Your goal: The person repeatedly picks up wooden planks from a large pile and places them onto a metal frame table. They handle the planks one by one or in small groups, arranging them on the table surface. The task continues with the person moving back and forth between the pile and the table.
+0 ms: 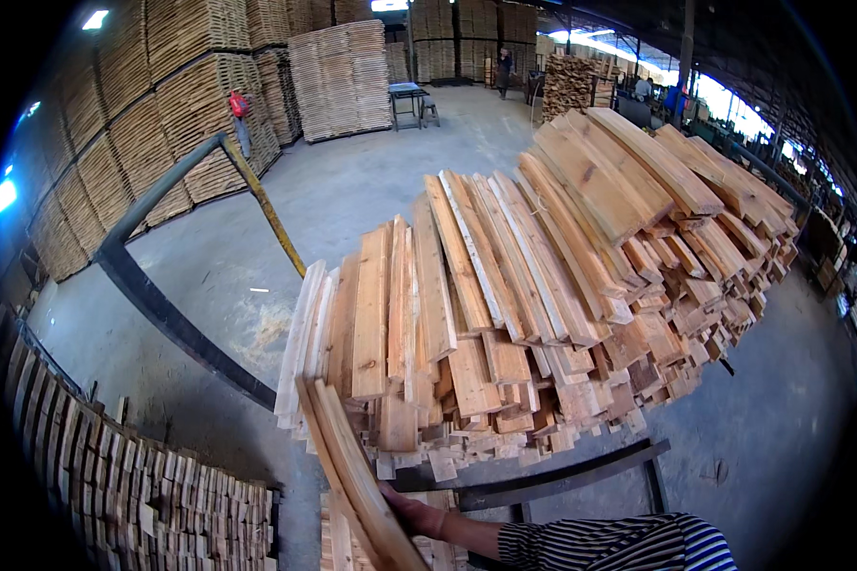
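My right hand [417, 515] comes in from the lower right in a striped sleeve [619, 544]. It grips a few narrow wooden boards [352, 476] held together lengthwise, their far ends beside the left end of a big pile. The fingertips are hidden behind these boards. My left hand is out of the picture. In front of me the large heap of loose sawn planks [467, 314] spreads from the centre to the upper right, with planks lying at uneven angles. Beneath my right hand, part of a lower stack of boards [448, 552] shows.
A dark metal frame with a yellow post [267, 209] stands left of the heap. Dark rails [571, 476] run below its near side. Neat board stacks [162, 514] fill the lower left; tall ones [338, 81] line the back. A person [504, 71] stands far off.
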The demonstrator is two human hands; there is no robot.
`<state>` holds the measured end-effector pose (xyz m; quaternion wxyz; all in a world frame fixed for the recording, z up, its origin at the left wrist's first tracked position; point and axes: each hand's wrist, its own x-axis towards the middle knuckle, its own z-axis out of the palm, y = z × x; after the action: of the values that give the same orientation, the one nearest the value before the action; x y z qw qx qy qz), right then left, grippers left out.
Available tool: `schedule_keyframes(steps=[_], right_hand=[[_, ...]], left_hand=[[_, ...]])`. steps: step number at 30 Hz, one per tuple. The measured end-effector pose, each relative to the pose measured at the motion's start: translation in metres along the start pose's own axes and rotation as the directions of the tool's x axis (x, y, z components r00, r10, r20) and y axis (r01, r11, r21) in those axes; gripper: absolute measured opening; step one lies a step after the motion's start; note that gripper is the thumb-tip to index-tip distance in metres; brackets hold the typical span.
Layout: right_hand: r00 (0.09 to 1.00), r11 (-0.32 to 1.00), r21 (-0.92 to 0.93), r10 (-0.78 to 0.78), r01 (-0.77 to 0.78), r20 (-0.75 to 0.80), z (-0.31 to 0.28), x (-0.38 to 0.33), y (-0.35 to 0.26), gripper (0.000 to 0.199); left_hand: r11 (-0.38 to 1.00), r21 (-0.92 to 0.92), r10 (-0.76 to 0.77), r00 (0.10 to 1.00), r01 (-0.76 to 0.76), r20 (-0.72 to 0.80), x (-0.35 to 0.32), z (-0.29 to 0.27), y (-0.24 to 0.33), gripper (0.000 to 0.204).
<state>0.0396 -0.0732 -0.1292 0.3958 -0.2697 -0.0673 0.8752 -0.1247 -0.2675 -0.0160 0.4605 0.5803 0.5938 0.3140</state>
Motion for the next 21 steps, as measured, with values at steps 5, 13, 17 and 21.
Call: schedule_keyframes(steps=[5,13,17,21], right_hand=[[0.999,0.986,-0.167,0.016,-0.023,-0.043,-0.069,-0.090,0.021,0.090],[0.903,0.374,-0.827,-0.265,0.419,0.338,0.085,-0.080,0.049,0.101],[0.921,0.315,-0.866,-0.175,0.388,0.349,0.050,-0.051,0.031,0.111],[0.871,0.638,-0.643,-0.090,0.423,0.483,-0.009,0.013,0.104,0.104]], left_hand=[[0.819,-0.551,-0.089,0.984,0.160,0.154,0.082,-0.009,-0.015,0.082],[0.360,-0.928,-0.213,0.977,0.092,0.015,0.076,-0.054,-0.078,0.069],[0.635,-0.764,-0.268,0.960,0.114,-0.080,0.067,-0.017,-0.101,0.024],[0.876,-0.482,-0.103,0.982,0.014,-0.158,0.049,-0.031,-0.128,0.050]])
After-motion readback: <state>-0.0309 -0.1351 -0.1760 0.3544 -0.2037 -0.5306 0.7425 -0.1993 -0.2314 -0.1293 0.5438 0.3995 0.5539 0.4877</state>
